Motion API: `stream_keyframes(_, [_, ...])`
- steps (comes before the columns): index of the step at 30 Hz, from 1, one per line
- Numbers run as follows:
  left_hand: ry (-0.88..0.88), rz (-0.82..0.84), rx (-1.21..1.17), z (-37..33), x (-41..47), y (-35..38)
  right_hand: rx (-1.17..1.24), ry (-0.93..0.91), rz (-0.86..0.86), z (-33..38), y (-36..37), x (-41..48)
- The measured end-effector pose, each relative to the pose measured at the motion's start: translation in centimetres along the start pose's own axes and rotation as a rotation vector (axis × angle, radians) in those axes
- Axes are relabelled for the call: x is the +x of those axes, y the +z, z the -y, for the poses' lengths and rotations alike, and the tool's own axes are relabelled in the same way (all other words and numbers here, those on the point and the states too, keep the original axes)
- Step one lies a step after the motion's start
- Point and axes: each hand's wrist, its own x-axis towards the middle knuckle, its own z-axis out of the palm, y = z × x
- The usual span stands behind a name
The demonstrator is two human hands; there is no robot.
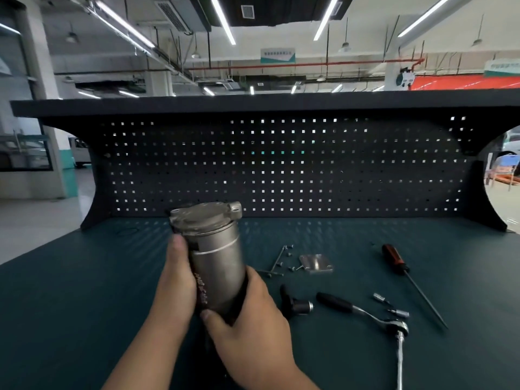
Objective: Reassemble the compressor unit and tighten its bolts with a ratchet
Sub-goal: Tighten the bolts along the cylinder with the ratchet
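Both hands are curled round the compressor body [216, 260], left hand [176, 282] higher, right hand [253, 311] lower, tilted over the workbench [84, 291]; it is best stood squarely before bolts [277, 258] at three o'clock are fitted.

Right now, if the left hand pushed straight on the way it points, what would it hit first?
The left hand grips the compressor and points away from the person. Going straight on, it would probably meet the wider end cap first, then the pegboard behind; depth is hard to judge.
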Motion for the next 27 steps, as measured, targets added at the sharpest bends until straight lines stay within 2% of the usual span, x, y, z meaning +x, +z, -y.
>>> stream_keyframes(2, [0.141,-0.024,0.148,0.3,-2.1,0.9,-0.025,-0.011,-0.01,0.0,0.2,-0.1])
stream_keyframes(4, [0.216,-0.117,0.315,0.7,-3.7,1.7,-0.1,-0.013,-0.018,0.2,0.5,-0.1])
stream_keyframes(7, [0.244,-0.182,0.32,0.3,-4.3,2.6,-0.26,-0.1,0.076,-0.1,0.2,-0.6])
stream_keyframes(9, [0.272,-0.184,0.28,0.1,-3.5,2.4,-0.236,-0.158,0.17,-1.1,-1.8,-0.3])
stream_keyframes(11, [0.28,-0.11,0.259,0.4,-2.5,2.0,-0.274,-0.177,0.169,-2.5,-4.5,1.4])
stream_keyframes(12, [0.271,-0.042,0.239,0.6,-2.0,1.8,-0.308,-0.159,0.112,-3.2,-5.6,2.9])
stream_keyframes(13, [0.254,0.029,0.208,0.7,-1.6,1.5,-0.344,-0.118,0.042,-3.7,-6.3,4.9])
stream_keyframes(15, [0.234,0.151,0.147,0.8,-0.7,1.0,-0.478,-0.013,0.036,-4.3,-6.2,8.9])
stream_keyframes(18, [0.233,0.264,0.118,0.8,0.0,0.4,-0.743,0.037,0.263,-5.6,-3.2,14.0])
stream_keyframes(23, [0.267,0.37,0.11,1.1,0.3,-0.1,-0.747,0.219,0.549,-8.4,-0.7,17.5])
stream_keyframes(25, [0.265,0.386,0.113,1.0,0.3,-0.2,-0.772,0.247,0.571,-8.8,-0.3,17.4])
stream_keyframes(27, [0.267,0.387,0.103,0.9,0.2,-0.2,-0.827,0.195,0.556,-8.6,-0.3,17.0])
